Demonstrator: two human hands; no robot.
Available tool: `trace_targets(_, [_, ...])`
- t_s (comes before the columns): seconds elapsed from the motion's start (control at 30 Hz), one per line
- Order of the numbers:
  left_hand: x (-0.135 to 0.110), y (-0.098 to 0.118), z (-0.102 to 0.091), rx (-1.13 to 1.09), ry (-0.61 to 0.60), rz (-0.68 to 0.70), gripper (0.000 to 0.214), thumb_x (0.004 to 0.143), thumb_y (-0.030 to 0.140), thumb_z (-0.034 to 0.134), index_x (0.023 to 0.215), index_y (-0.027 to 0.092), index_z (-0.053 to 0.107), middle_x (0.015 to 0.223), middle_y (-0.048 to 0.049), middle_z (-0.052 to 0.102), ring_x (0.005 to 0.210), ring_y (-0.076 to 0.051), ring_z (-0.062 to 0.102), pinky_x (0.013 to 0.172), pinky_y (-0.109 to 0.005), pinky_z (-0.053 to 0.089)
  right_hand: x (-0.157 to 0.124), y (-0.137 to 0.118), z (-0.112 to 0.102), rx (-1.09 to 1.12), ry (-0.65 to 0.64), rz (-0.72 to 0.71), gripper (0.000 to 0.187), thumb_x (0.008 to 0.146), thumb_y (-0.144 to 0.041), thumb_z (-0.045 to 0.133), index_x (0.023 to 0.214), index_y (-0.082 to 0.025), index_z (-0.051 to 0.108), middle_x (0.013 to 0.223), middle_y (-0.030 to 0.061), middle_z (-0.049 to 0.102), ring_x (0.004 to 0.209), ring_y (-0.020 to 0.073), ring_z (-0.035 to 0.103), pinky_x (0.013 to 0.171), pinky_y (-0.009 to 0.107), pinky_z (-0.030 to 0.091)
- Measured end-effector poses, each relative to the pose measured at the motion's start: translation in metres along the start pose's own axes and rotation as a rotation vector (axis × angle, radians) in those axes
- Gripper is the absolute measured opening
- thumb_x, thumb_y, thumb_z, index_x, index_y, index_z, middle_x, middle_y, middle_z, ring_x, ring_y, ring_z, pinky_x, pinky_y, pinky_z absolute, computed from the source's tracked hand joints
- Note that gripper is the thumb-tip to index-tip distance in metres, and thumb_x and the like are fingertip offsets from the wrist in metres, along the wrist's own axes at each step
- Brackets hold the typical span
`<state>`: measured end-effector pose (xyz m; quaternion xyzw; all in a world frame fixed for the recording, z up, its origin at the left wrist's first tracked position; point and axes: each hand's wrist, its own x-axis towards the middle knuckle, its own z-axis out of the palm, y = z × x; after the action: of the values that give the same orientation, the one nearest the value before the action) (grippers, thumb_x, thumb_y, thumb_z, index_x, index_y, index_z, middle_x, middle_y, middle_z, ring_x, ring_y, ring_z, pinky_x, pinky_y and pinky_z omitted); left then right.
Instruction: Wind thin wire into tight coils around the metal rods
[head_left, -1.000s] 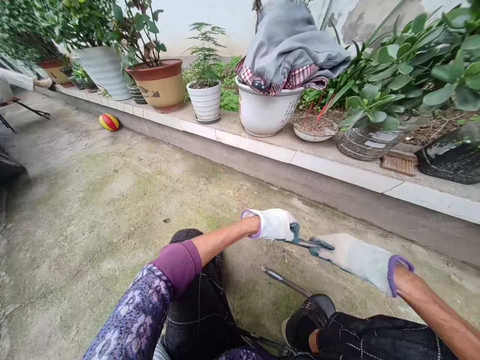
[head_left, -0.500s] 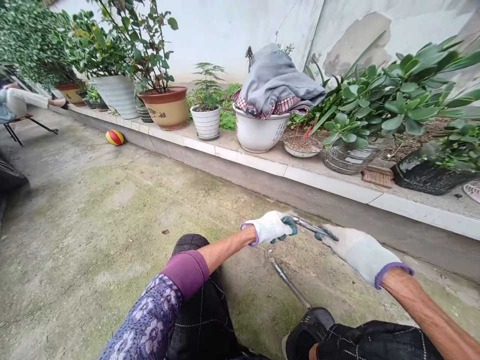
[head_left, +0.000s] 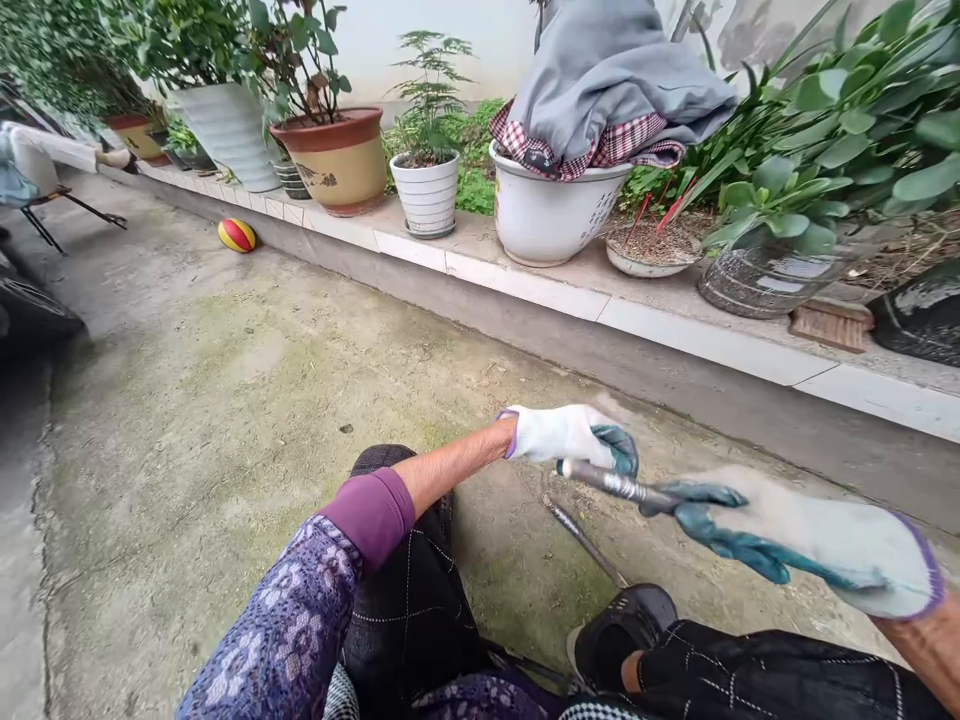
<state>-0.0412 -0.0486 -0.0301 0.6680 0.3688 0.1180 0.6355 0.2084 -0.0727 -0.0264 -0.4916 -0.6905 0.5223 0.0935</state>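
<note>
Both hands wear white work gloves with teal palms. My left hand (head_left: 574, 437) is curled around one end of a short grey metal rod (head_left: 609, 484). My right hand (head_left: 795, 545) pinches the rod's other end between its teal fingertips, the remaining fingers stretched forward. The rod hangs level above the concrete ground, in front of my knees. A second, longer metal rod (head_left: 583, 541) lies on the ground below, running toward my black shoe (head_left: 622, 625).
A tiled ledge (head_left: 525, 285) along the wall carries several potted plants, a white pot (head_left: 551, 215) draped with grey and checked cloth, and a wooden brush (head_left: 829, 325). A red-yellow ball (head_left: 236, 235) lies by the ledge. A folding chair (head_left: 45, 200) stands far left.
My right hand has drawn back toward me and lower, sliding to the rod's end. The left hand stays clasped on the rod. The camera tipped downward.
</note>
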Motion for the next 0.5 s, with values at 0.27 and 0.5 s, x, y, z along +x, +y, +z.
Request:
trace_targets(0.27, [0.002,-0.014,0.013,0.599,0.055,-0.161,0.007,0.074,0.017,0.057,0.068,0.019,0.060,0.052,0.0053,0.051,0.048,-0.009,0.045,0.047,-0.019,0.035,0.039,0.024,0.024,-0.663,-0.100,0.039,0.026,0.080,-0.040,0.054,0.073,-0.021,0.070,0.068,0.0034,0.069,0.060,0.0180,0.060,0.057,0.028,0.042])
trace_targets(0.5, [0.004,-0.016,0.013,0.142,0.254,-0.194,0.016,0.080,0.029,0.058,0.090,0.019,0.064,0.057,0.0052,0.051,0.043,-0.007,0.046,0.041,-0.016,0.040,0.039,0.014,0.001,-0.771,0.143,0.096,0.036,0.086,-0.041,0.050,0.107,-0.023,0.073,0.099,0.0112,0.076,0.088,0.0272,0.070,0.076,0.033,0.049])
